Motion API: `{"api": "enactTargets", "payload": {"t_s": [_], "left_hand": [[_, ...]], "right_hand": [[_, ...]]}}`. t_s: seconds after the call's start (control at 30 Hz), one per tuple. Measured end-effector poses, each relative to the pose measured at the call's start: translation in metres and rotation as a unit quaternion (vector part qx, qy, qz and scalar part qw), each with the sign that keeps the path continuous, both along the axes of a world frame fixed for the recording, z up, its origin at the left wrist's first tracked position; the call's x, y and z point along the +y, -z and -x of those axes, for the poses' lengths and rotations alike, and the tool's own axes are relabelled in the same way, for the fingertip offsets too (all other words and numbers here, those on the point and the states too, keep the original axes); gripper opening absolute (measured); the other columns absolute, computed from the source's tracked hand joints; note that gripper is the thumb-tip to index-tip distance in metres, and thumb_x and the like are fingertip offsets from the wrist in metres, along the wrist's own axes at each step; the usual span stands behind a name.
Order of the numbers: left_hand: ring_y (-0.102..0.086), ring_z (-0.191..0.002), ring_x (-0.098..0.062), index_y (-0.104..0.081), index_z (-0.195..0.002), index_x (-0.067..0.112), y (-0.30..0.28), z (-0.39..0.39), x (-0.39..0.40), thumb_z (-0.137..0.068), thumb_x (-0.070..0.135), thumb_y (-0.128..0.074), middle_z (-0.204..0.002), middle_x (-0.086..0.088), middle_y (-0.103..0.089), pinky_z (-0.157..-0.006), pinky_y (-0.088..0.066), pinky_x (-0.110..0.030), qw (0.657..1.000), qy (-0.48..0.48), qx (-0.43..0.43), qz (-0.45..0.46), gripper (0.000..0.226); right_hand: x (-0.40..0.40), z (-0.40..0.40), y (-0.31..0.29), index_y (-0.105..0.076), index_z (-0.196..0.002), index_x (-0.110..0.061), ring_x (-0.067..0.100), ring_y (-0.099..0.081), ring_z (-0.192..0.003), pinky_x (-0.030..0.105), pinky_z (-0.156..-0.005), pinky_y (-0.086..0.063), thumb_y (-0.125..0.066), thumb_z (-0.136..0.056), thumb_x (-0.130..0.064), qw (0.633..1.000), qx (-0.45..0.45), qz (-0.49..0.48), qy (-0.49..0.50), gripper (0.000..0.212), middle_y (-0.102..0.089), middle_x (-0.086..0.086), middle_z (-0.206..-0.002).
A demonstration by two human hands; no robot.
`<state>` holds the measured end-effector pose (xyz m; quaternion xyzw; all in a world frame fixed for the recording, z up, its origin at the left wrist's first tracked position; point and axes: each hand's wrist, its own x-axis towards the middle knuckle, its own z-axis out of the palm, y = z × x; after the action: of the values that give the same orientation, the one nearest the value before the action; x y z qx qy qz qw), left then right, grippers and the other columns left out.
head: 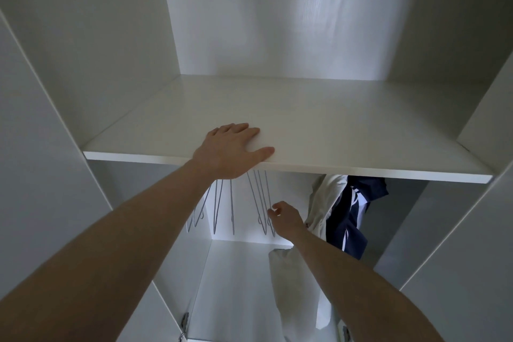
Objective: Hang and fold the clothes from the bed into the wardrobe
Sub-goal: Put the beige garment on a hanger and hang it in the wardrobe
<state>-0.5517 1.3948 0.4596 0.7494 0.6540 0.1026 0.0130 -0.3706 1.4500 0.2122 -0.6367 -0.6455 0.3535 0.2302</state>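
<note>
White laminate panels form an open wardrobe, seen from a camera worn on a person's head, looking into its upper part. A wide white shelf runs across the middle of the view. The left hand lies flat and open on the shelf's front edge, palm down, fingers spread, gripping nothing. Below the shelf hang several thin grey wire hangers, bare of clothing. The right hand reaches up under the shelf, its fingers loosely curled and touching the rightmost bare hangers; whether it has actually closed on one cannot be told. Just to the right of that hand hang clothes: a pale grey-white garment and, beside it, a dark navy garment with white markings. Lower down, a light-coloured fabric item is partly hidden behind the right forearm.
</note>
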Motion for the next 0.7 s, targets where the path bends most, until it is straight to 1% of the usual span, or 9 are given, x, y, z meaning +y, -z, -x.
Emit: {"api": "enactTargets", "payload": {"t_s": [0.1,0.2,0.23,0.3,0.37,0.47,0.53,0.6,0.7], "left_hand": [[-0.019,-0.155,-0.02,-0.028,-0.159,0.04,0.0,0.0,0.0,-0.09,0.085,-0.028,-0.169,0.009,-0.021,-0.126,-0.012,-0.046,1.0,-0.001,0.0,-0.002,0.082],[-0.018,-0.155,-0.02,-0.028,-0.159,0.039,0.0,0.0,0.0,-0.091,0.084,-0.029,-0.169,0.009,-0.022,-0.126,-0.011,-0.046,1.0,0.001,-0.004,-0.005,0.082],[-0.018,-0.155,-0.02,-0.028,-0.159,0.039,0.001,0.0,0.0,-0.091,0.084,-0.029,-0.169,0.009,-0.022,-0.126,-0.011,-0.046,1.0,0.001,-0.004,-0.006,0.082],[-0.017,-0.156,-0.02,-0.027,-0.159,0.039,0.001,0.0,0.0,-0.091,0.084,-0.029,-0.169,0.009,-0.021,-0.126,-0.01,-0.046,1.0,0.002,-0.005,-0.004,0.082],[-0.017,-0.156,-0.02,-0.027,-0.159,0.038,0.001,0.0,-0.001,-0.09,0.084,-0.029,-0.169,0.01,-0.021,-0.127,-0.01,-0.046,1.0,0.004,-0.008,-0.003,0.083],[-0.018,-0.156,-0.02,-0.028,-0.159,0.038,0.001,0.0,0.0,-0.09,0.085,-0.028,-0.169,0.01,-0.022,-0.127,-0.011,-0.046,1.0,0.005,-0.01,-0.007,0.084],[-0.018,-0.155,-0.02,-0.028,-0.159,0.038,0.001,0.001,0.0,-0.09,0.085,-0.027,-0.169,0.009,-0.023,-0.127,-0.011,-0.046,1.0,0.007,-0.006,-0.011,0.084],[-0.019,-0.155,-0.021,-0.028,-0.159,0.037,0.001,0.0,-0.001,-0.09,0.085,-0.026,-0.169,0.008,-0.023,-0.127,-0.012,-0.047,1.0,0.011,-0.003,-0.013,0.084],[-0.021,-0.155,-0.021,-0.03,-0.158,0.037,0.003,0.001,0.0,-0.089,0.086,-0.026,-0.168,0.008,-0.025,-0.127,-0.013,-0.048,1.0,0.012,-0.004,-0.018,0.084]], "right_hand": [[0.003,0.008,0.003,-0.062,-0.125,-0.02,0.022,-0.069,-0.097,0.032,-0.09,-0.054,-0.054,-0.102,-0.034,0.999,-0.03,0.019,0.021,0.027,-0.072,0.003,-0.115],[0.005,0.011,0.004,-0.066,-0.119,-0.02,0.025,-0.067,-0.104,0.03,-0.085,-0.052,-0.052,-0.103,-0.026,0.998,-0.064,0.013,0.024,0.022,-0.07,0.002,-0.114],[0.005,0.012,0.004,-0.068,-0.113,-0.019,0.024,-0.067,-0.101,0.029,-0.081,-0.051,-0.051,-0.102,-0.022,0.997,-0.064,0.009,0.029,0.02,-0.069,0.0,-0.107],[0.002,0.011,-0.001,-0.066,-0.099,-0.019,0.018,-0.063,-0.083,0.026,-0.066,-0.049,-0.048,-0.098,-0.01,0.998,-0.046,-0.007,0.047,0.02,-0.065,-0.005,-0.089],[-0.003,0.01,-0.009,-0.063,-0.092,-0.018,0.01,-0.055,-0.07,0.022,-0.055,-0.04,-0.046,-0.096,-0.006,0.997,-0.034,-0.035,0.061,0.021,-0.06,-0.008,-0.079],[-0.009,0.005,-0.014,-0.063,-0.089,-0.018,0.015,-0.062,-0.071,0.025,-0.058,-0.046,-0.044,-0.095,-0.004,0.996,-0.007,-0.056,0.068,0.024,-0.064,-0.006,-0.08],[-0.012,0.003,-0.016,-0.062,-0.086,-0.02,0.021,-0.067,-0.071,0.034,-0.061,-0.057,-0.043,-0.092,-0.002,0.994,0.032,-0.06,0.08,0.027,-0.067,-0.001,-0.079],[-0.02,-0.001,-0.02,-0.063,-0.086,-0.021,0.023,-0.068,-0.068,0.04,-0.064,-0.061,-0.044,-0.093,-0.003,0.993,0.053,-0.067,0.085,0.027,-0.068,0.001,-0.078],[-0.035,-0.004,-0.026,-0.064,-0.091,-0.02,0.017,-0.064,-0.062,0.033,-0.059,-0.057,-0.044,-0.1,-0.009,0.991,0.058,-0.087,0.08,0.025,-0.068,0.001,-0.077]]}}
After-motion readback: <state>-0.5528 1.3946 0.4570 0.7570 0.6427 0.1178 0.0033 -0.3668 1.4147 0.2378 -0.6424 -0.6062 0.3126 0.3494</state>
